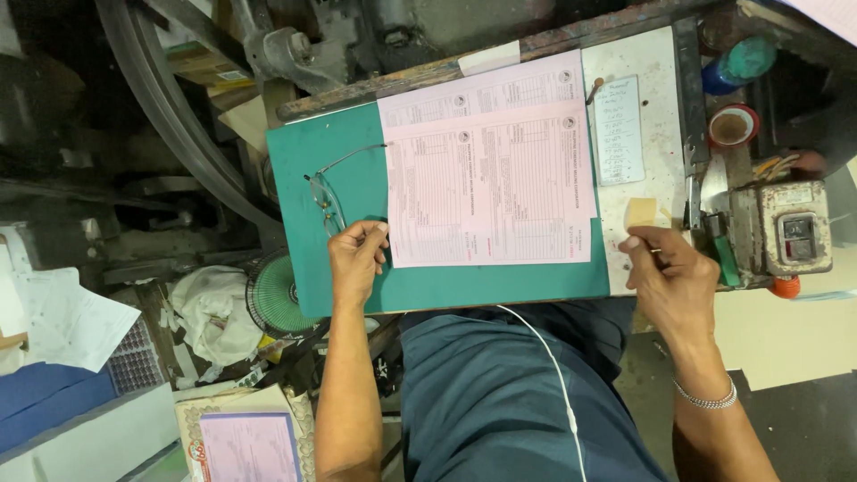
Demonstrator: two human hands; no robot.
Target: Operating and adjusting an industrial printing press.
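A pink printed form (491,192) lies on a green board (312,170), with a second pink sheet (482,89) showing from under its far edge. My left hand (355,263) rests on the board with its fingertips on the form's near left corner. My right hand (665,277) is at the board's right end, fingers pinched on a small thin object that I cannot make out, just below a small tan square of paper (640,211). A pair of glasses (328,201) lies on the board beside my left hand.
A white panel with a small handwritten note (618,129) sits right of the forms. Further right are a grey switch box (790,236), tape rolls (732,127) and a teal-capped jar (745,58). Dark machinery and a belt (161,107) fill the far left; a small green fan (277,295), paper stacks below.
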